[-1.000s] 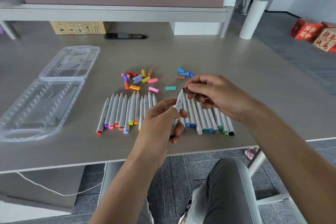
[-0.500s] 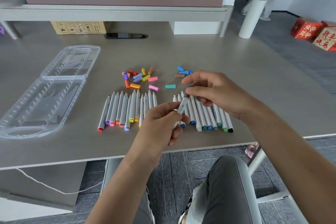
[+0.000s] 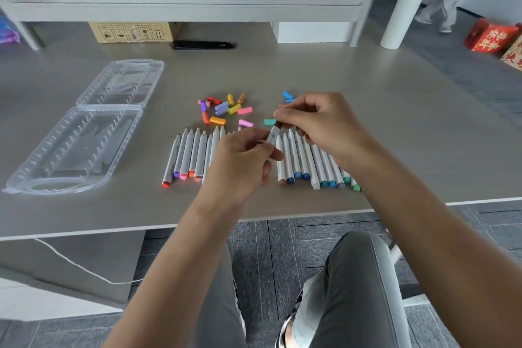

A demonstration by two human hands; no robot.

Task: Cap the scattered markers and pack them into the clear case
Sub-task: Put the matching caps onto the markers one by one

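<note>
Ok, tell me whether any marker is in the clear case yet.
No. The clear case lies open with bare slots, while the markers lie in rows on the table.

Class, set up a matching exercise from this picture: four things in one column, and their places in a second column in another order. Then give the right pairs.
Things:
1. clear case
2. loose caps
3. white marker
4. black phone

Places:
A. far side of the table, near the cardboard box
B. held between the left hand and right hand
C. lying open at the left of the table
D. scattered just beyond the rows of markers

Pairs: 1-C, 2-D, 3-B, 4-A
</note>
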